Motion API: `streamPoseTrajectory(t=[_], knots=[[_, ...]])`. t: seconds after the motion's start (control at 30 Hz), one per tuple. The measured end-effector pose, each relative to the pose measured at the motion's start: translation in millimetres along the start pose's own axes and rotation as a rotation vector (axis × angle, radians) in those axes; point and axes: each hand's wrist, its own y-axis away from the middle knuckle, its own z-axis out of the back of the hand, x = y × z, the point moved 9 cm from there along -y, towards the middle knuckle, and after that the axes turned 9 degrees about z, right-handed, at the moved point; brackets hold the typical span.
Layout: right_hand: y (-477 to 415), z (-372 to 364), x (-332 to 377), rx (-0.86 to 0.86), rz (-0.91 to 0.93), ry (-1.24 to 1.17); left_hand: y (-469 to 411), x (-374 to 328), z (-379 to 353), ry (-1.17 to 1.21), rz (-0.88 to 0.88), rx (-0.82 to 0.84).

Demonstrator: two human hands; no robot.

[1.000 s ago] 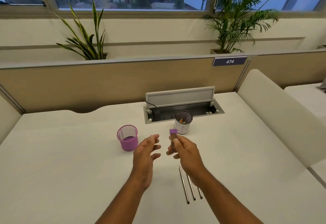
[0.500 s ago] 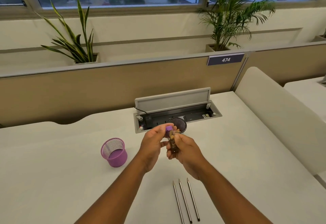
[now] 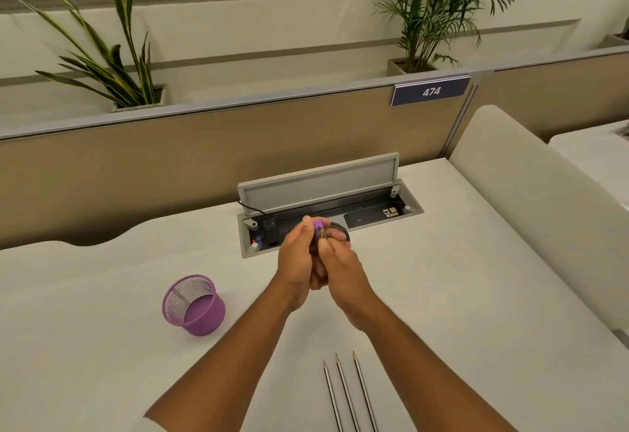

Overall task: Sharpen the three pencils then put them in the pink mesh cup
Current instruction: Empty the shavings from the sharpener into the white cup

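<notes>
Both hands meet over the middle of the desk around a small sharpener with a purple cap. My left hand pinches its purple top, and my right hand grips its lower body. Three pencils lie side by side on the desk near the front edge, tips pointing away, between my forearms. The pink mesh cup stands upright to the left of my hands with nothing visible inside it.
A round cup sits just behind my hands, mostly hidden. An open cable box with a raised lid is set into the desk behind it. A padded divider borders the desk on the right.
My left hand has come in from open and closed on the sharpener's purple top. Both hands moved forward toward the round cup, and the camera tilted down.
</notes>
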Motion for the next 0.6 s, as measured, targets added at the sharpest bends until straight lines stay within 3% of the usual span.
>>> streamPoseTrajectory(t=[0.37,0.6], knots=[[-2,2,4,-0.099,0.109,0.031,-16,12,-7,0.009,0.01,-0.139],[-1,2,6,-0.089,0.105,0.037,-16,12,-9,0.06,0.005,-0.125]])
